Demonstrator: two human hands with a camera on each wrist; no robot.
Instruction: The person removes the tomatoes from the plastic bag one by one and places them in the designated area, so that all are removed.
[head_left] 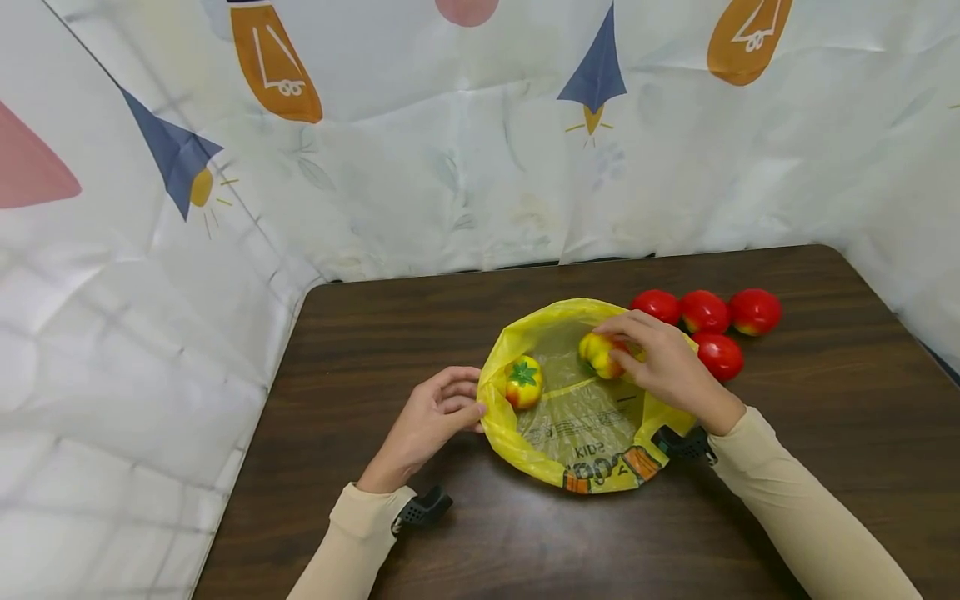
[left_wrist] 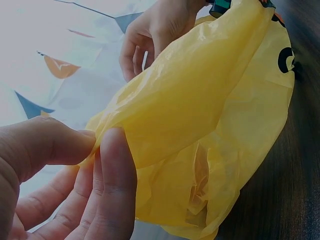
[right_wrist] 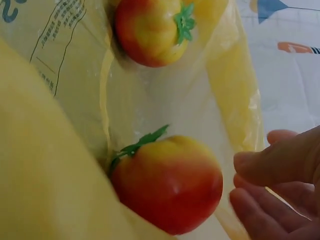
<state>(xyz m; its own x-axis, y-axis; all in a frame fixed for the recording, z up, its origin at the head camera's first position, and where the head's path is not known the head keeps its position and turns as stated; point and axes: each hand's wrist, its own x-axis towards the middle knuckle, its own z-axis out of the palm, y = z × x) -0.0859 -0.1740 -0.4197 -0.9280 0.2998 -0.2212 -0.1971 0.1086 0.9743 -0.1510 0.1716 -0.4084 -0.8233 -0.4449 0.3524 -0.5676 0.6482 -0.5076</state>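
Observation:
A yellow plastic bag (head_left: 570, 417) lies with its mouth spread wide on the table. My left hand (head_left: 438, 408) pinches its left rim between thumb and fingers, with the film bunched at the fingertips (left_wrist: 117, 165) in the left wrist view. Inside the bag, one red-and-yellow tomato (head_left: 524, 383) with a green leafy top sits at the left. Another tomato (right_wrist: 170, 185) is at the right, under my right hand (head_left: 667, 358). In the right wrist view, the loosely bent fingers (right_wrist: 270, 165) stand a small gap away from that tomato and hold nothing.
Several red tomatoes (head_left: 755, 312) stand grouped on the dark wooden table (head_left: 375, 333) just beyond the bag's right rim. A white patterned cloth (head_left: 450, 167) hangs behind the table and along its left side.

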